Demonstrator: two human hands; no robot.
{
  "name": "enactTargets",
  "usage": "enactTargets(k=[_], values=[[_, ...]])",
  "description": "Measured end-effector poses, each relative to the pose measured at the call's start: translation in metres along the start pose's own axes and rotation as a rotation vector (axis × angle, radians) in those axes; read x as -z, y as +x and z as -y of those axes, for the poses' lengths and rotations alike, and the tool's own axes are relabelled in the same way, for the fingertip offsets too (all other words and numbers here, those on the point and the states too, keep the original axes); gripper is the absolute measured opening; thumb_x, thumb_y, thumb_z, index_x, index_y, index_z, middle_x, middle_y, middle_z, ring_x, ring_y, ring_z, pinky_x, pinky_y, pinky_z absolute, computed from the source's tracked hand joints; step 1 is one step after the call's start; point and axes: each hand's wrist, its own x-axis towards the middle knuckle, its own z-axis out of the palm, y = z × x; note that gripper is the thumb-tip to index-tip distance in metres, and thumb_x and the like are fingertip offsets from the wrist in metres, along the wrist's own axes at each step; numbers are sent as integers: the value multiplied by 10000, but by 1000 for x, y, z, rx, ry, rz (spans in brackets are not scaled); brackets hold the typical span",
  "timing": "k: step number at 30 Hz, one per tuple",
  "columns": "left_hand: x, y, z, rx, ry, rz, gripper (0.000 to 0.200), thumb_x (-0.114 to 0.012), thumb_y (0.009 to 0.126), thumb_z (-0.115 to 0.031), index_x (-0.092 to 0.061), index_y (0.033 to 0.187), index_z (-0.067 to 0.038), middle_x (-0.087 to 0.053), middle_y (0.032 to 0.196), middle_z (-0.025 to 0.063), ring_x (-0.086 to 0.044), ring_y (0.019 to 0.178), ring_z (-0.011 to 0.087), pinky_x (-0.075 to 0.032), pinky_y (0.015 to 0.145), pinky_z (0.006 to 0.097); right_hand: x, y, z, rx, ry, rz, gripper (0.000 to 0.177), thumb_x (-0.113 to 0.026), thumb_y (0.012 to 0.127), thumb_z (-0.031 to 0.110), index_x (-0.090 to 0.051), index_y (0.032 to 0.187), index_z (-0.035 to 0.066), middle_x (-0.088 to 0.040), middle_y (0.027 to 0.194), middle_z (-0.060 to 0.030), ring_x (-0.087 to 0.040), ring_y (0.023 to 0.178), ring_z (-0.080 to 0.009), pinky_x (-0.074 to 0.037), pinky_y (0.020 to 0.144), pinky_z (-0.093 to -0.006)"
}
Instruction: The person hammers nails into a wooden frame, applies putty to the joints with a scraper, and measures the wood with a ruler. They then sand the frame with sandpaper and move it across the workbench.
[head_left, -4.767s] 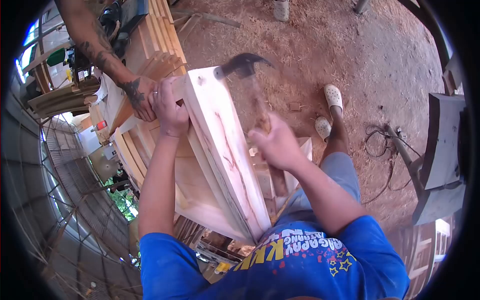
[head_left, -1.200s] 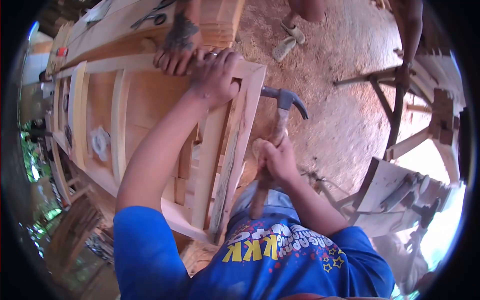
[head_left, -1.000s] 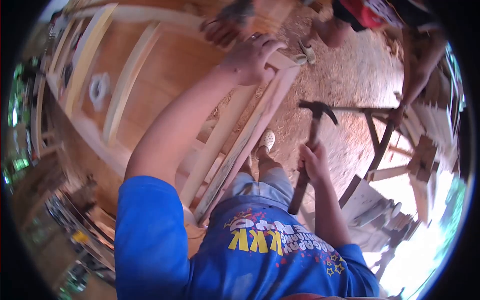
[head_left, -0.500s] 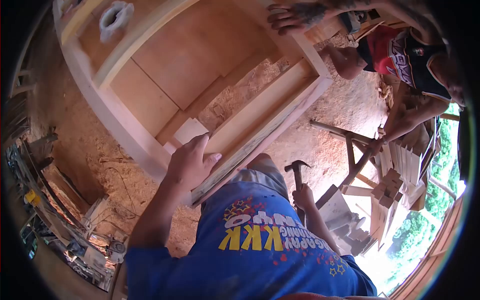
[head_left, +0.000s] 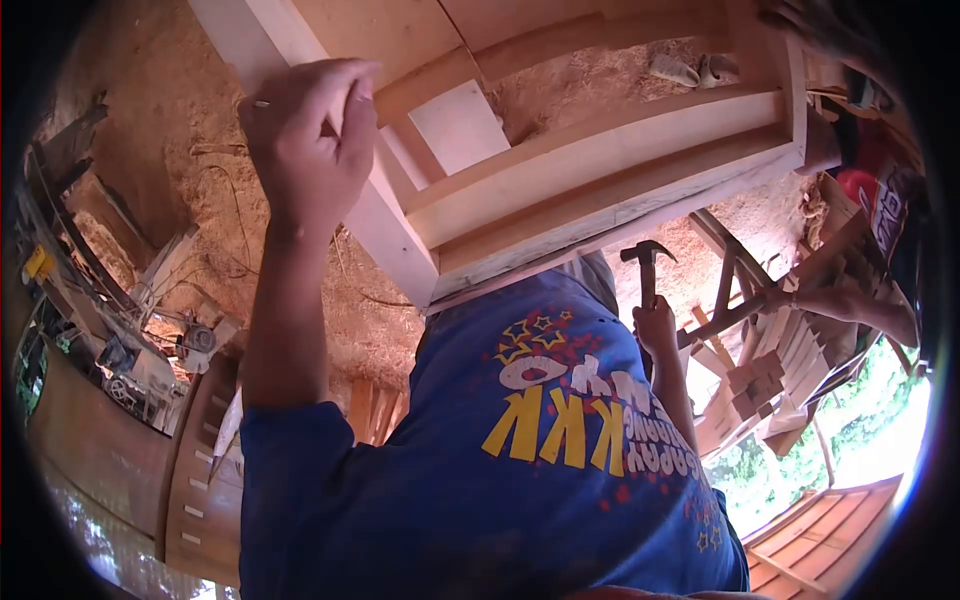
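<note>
The left grip (head_left: 305, 150) sits in the upper left of the frame, fingers curled shut over a pale upright post of the wooden frame (head_left: 600, 165), with the forearm running straight down to the blue shirt (head_left: 560, 440). The wooden frame fills the upper centre and upper right of the frame. Its two long rails run from the post up towards the upper right corner, and a flat pale panel (head_left: 460, 125) lies just right of the left grip. The frame's lower rail passes just above the shirt's shoulder line. The right grip (head_left: 655, 325) lies right of centre, below the frame's lower rail and apart from it. It is clenched around the handle of the hammer (head_left: 648, 252). The hammer stands upright, its dark claw head above the knuckles and just under the rail, not touching the wood. The two grips are well apart, with the frame's corner and the shirt between them. The floor (head_left: 190, 150) is covered in sawdust. A pair of pale sandals (head_left: 690, 70) lies on it, seen through the frame near the top. A second person's arm (head_left: 860, 305) reaches in at the right edge, near a stack of short wood pieces (head_left: 775, 365). Power tools and cables (head_left: 185, 335) lie at the lower left.
</note>
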Motion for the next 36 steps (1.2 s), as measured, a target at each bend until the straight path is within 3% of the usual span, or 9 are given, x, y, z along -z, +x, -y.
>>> enactTargets(k=[5,9,13,20,24,26,32,34,36], values=[[0,0,-5,130,-38,-11,135,-732,850,-61,-759,956,-141,-763,934,14,-709,850,205,-481,769,326,6,-6,16,52,-58,9,200,-608,860,119,-543,992,-17,-651,729,-132,-652,521,-210,-546,441,-355],[3,-2,-8,229,-47,70,195,-711,828,-60,-734,998,-152,-748,934,23,-713,911,224,-417,900,428,-9,31,-18,311,-500,-141,247,-676,831,189,-664,1029,43,-619,894,-181,-678,905,-359,-573,787,-524],[12,11,-18,109,23,50,192,-724,813,-55,-720,981,-148,-741,927,0,-689,859,209,-387,859,402,18,4,39,150,-30,-66,256,-630,826,91,-541,1005,-68,-676,762,-199,-705,572,-286,-585,472,-411],[34,146,14,139,-237,-225,94,-670,903,-49,-687,993,-26,-700,883,139,-696,800,327,-559,750,391,23,13,38,202,-34,-156,257,-616,836,83,-559,1019,-87,-689,844,-258,-713,588,-328,-585,503,-444],[-12,281,102,68,-92,-249,164,-645,940,-135,-717,1067,-61,-740,1007,162,-735,946,340,-569,823,438,15,47,-2,169,-181,-143,424,-700,772,208,-618,1065,-87,-710,999,-324,-716,976,-459,-593,834,-520],[-28,336,140,133,229,181,224,-613,952,-208,-758,1088,-105,-748,1097,161,-731,1024,340,-567,869,459,5,66,-23,297,-315,-169,415,-697,768,214,-622,1022,-105,-721,945,-301,-741,923,-427,-604,820,-512],[-79,376,223,261,288,367,154,-640,892,-167,-768,937,-94,-764,989,154,-730,889,304,-569,762,454,-6,26,-19,166,-138,-197,408,-769,791,267,-657,941,-95,-733,810,-219,-758,758,-334,-612,710,-427],[-84,371,237,178,287,344,177,-604,909,-172,-754,886,-81,-766,913,130,-715,762,242,-538,642,469,-42,76,-84,573,-505,-51,378,-721,812,323,-735,979,-16,-730,872,-258,-727,882,-422,-579,767,-521],[-88,376,245,75,372,398,179,-571,927,-138,-740,909,-83,-742,903,167,-719,775,291,-538,670,458,-33,50,-47,21,-70,8,378,-759,782,314,-746,944,-28,-749,891,-242,-752,835,-375,-598,737,-470]])
